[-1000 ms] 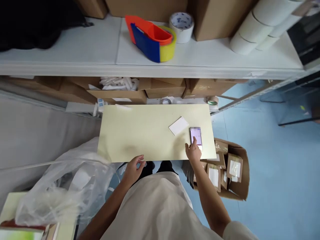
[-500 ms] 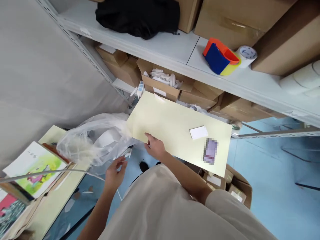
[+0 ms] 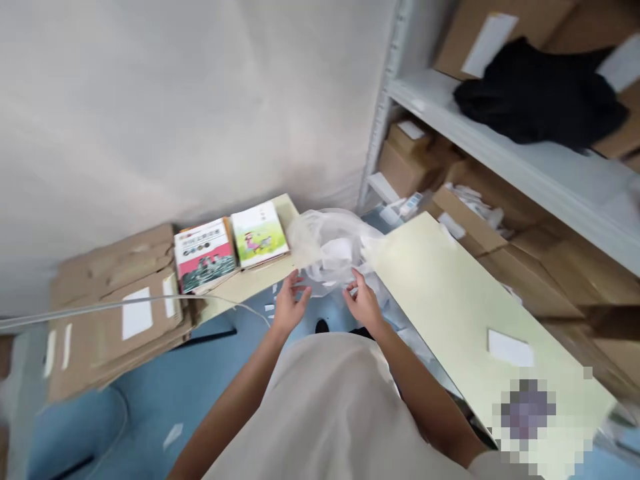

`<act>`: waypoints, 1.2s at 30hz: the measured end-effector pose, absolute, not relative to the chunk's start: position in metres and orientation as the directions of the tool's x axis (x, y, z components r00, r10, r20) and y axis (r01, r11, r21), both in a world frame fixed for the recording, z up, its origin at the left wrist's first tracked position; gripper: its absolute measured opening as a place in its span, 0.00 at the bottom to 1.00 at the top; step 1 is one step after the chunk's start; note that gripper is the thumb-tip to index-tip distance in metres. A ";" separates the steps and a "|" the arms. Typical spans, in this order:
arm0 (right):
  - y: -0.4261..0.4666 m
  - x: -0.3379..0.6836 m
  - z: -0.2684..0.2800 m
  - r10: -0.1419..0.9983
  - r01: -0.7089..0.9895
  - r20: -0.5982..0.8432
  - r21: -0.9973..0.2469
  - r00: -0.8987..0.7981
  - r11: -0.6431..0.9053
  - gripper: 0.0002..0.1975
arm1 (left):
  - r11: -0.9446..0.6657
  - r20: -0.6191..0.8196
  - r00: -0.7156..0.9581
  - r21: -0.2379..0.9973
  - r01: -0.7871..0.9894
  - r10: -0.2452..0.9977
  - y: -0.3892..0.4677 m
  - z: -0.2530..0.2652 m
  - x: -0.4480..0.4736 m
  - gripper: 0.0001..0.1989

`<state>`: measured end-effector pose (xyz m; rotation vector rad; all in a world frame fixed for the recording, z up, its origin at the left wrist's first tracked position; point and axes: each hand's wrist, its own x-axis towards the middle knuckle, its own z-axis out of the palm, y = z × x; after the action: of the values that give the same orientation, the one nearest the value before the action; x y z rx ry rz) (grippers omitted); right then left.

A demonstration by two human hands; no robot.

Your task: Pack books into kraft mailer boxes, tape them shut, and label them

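Note:
Both of my hands hang in front of my body, a short way apart, with nothing in them. My left hand (image 3: 292, 302) has its fingers spread, close to the near edge of the left table (image 3: 235, 288). Opposite it, my right hand (image 3: 361, 299) is also open, its fingers curved loosely toward the left. Just beyond the hands sits a clear plastic bag (image 3: 325, 223) with white scraps inside, between the two tables. Whether the fingertips touch the bag I cannot tell. Nearest my right hand on the other side is the pale yellow right table (image 3: 425, 277).
A white card (image 3: 510, 347) and a pixelated purple item (image 3: 527, 410) lie on the right table. Books (image 3: 260, 233) and flattened cardboard (image 3: 110, 267) rest at left. A cable (image 3: 150, 301) crosses there. Shelves (image 3: 480, 127) with boxes and black cloth (image 3: 540, 93) stand at right.
My view has swung left, toward the bag and books. My right hand has left its place over the yellow tabletop and now hangs opposite my left hand, near the bag.

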<state>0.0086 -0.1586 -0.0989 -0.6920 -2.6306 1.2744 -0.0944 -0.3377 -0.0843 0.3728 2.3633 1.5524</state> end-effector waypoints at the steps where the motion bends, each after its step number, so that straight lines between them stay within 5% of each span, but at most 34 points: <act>1: -0.166 -0.006 -0.096 0.408 0.298 -0.056 -0.775 -0.911 0.557 0.31 | 0.380 -0.110 -0.937 0.924 0.026 0.331 -0.354 -0.086 -0.099 0.28; 10: -0.193 -0.084 -0.091 0.092 0.059 0.006 -0.723 -0.996 0.688 0.26 | 0.456 -0.215 -0.976 0.865 -0.209 -0.039 -0.444 -0.100 -0.118 0.21; 21: -0.257 -0.193 -0.103 -0.467 -0.328 -0.071 -0.620 -0.881 0.713 0.17 | 0.552 -0.247 -0.907 0.728 -0.406 -0.342 -0.494 -0.104 -0.117 0.21; 28: -0.327 -0.243 -0.116 -0.556 -0.450 -0.168 -0.422 -0.814 0.787 0.33 | 0.595 -0.115 -0.927 0.737 -0.321 -0.357 -0.538 -0.127 -0.176 0.19; 36: -0.410 -0.299 -0.142 -0.458 -0.403 -0.223 -0.249 -0.861 0.880 0.50 | 0.371 -0.197 -0.944 0.883 -0.288 -0.263 -0.583 -0.161 -0.258 0.36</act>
<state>-0.2988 -0.4103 -0.1419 0.7747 -3.3146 0.3368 -0.2585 -0.5834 -0.1611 -0.5194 2.5817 1.6706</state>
